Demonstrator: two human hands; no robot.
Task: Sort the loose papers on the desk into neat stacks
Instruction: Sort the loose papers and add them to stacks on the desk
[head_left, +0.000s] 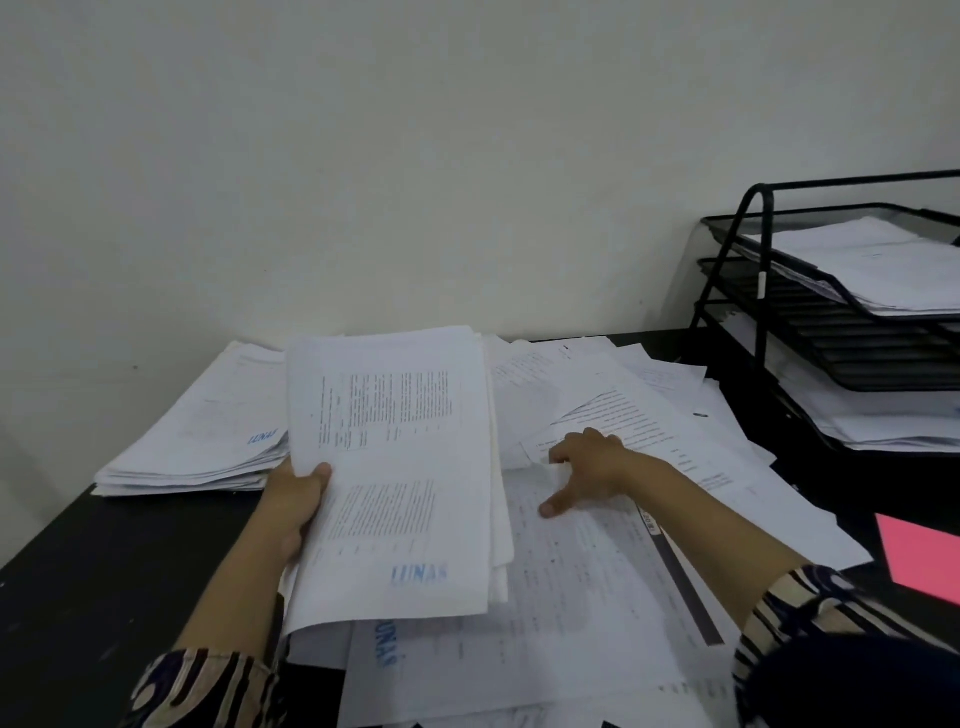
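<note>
Your left hand (293, 501) grasps a thick sheaf of white printed sheets (400, 467) by its left edge, long axis running away from you, tilted up above the black counter (104, 561) (blue stamp nearest you). Your right hand (587, 467) lies released, fingers spread on the loose white papers (582, 582) just right of the sheaf.

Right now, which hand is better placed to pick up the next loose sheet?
Right hand: it rests on the loose white printed sheets; the left hand holds a white paper bundle.
</note>
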